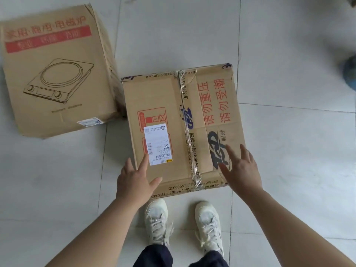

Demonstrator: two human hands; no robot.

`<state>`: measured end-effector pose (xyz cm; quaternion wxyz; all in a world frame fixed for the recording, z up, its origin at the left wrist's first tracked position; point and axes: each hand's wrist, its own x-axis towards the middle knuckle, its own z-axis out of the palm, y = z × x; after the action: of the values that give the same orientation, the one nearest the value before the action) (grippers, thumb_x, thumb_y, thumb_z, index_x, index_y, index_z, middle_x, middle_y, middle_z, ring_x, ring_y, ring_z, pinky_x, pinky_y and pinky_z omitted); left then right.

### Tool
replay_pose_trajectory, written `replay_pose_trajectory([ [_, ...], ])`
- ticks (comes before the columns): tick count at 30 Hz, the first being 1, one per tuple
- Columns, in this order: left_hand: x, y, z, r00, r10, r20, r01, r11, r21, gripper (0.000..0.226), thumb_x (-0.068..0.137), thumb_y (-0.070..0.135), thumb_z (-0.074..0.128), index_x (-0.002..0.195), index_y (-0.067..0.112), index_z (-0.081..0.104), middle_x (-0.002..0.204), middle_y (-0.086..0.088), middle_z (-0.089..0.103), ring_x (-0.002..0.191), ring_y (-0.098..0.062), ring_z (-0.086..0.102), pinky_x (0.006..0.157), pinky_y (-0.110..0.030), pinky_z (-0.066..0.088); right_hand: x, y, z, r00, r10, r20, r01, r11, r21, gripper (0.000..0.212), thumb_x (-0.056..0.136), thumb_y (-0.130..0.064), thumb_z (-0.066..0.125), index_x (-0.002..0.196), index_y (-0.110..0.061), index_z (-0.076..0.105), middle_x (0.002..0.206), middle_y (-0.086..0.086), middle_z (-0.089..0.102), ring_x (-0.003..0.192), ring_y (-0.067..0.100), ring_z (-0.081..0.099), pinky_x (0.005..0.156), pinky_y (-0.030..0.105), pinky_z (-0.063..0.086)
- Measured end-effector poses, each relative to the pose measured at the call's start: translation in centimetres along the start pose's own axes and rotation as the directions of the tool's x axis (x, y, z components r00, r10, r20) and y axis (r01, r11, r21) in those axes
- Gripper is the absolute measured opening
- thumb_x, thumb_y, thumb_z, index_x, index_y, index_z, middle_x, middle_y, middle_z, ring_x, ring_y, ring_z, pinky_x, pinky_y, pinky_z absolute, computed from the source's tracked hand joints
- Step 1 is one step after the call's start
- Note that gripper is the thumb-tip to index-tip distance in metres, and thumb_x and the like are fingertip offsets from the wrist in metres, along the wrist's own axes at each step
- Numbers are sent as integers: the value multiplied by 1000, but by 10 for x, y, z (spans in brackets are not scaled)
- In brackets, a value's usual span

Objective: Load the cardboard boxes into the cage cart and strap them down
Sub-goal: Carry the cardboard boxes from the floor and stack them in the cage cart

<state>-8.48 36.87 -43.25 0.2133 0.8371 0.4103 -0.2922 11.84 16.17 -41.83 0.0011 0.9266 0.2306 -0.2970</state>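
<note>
Loading barely begun. Left hand (134,182) and right hand (242,170), fingers spread and holding nothing, hover over the near corners of the taped box (163,97) on the floor (289,151), possibly touching it. A second box (54,74) lies beyond the left hand. No cart or strap is visible.

Taped box (163,105) on the floor (289,151) just before our shoes (157,218), cooker box (54,74) beyond it to our left, their corners just beside each other
</note>
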Motion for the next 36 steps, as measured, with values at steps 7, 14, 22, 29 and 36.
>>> replay_pose_trajectory([
  [7, 26, -9, 61, 998, -11, -61, -4, 969, -245, 102, 75, 62, 62, 138, 58, -18, 135, -14, 23, 102, -38, 52, 84, -43, 50, 36, 35, 57, 996, 79, -47, -77, 997, 30, 80, 84, -57, 56, 148, -46, 10, 148, 31, 13, 133, 43, 28, 111, 48, 24],
  [14, 25, 0, 69, 988, -85, -130, 26, 917, -398, 106, 67, 63, 70, 137, 64, -10, 133, -9, 26, 92, -35, 61, 78, -39, 51, 43, 42, 58, 993, 88, -76, -69, 972, 225, 95, 72, -52, 72, 145, -52, 11, 122, 20, 38, 107, 39, 45, 96, 48, 44],
  [22, -5, 14, 7, 979, -146, -146, 85, 929, -360, 97, 60, 78, 62, 141, 57, 13, 132, -4, 31, 97, -28, 60, 78, -37, 49, 22, 27, -9, 977, 117, -179, -67, 963, 261, 74, 71, -53, 68, 138, -45, 38, 124, 17, 41, 117, 34, 42, 101, 46, 40],
  [29, -64, 24, -82, 965, -210, -155, 146, 928, -343, 87, 58, 79, 61, 137, 52, 34, 136, -4, 33, 111, -27, 55, 86, -36, 45, -28, 7, -87, 980, 151, -132, -117, 965, 234, 63, 67, -63, 64, 127, -48, 49, 124, 9, 47, 114, 26, 49, 88, 38, 46],
  [36, -180, 18, -168, 926, -307, -221, 197, 890, -412, 88, 58, 81, 57, 138, 52, 32, 131, -1, 35, 103, -24, 58, 81, -35, 47, -102, -35, -199, 979, -4, -206, 43, 982, 186, 63, 70, -62, 62, 129, -47, 48, 124, 9, 45, 114, 28, 47, 90, 38, 46],
])
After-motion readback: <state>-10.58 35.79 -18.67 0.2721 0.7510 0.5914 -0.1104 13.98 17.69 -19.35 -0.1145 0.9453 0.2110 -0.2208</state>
